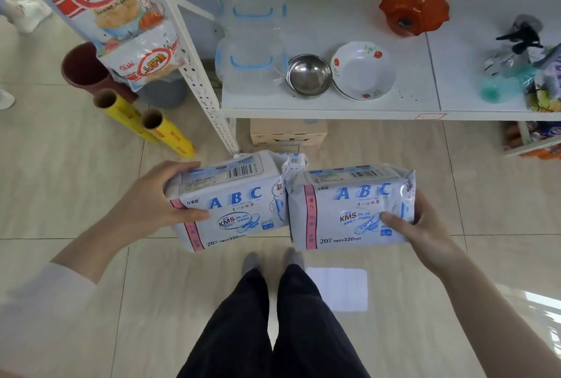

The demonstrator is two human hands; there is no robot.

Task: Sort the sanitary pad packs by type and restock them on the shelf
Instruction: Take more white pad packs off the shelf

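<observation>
**Two matching ABC packs held side by side before the shelf**

Head view: the left hand (151, 200) grips the left pack (233, 195) at its left end, thumb on the printed face and fingers curled over the top. The right hand (425, 228) clamps the right pack (346, 204) at its right end, thumb on the front. Both forearms reach forward, well apart. The packs touch edge to edge between the hands, above the tiled floor (76, 195), in front of the white shelf (334, 110). On the shelf stand clear containers (252, 43), a steel bowl (309, 77), a flowered bowl (362, 69) and an orange dish (414, 7). A cardboard box (288, 131) sits beneath the shelf, and yellow rolls (167, 131) stand to the left
</observation>
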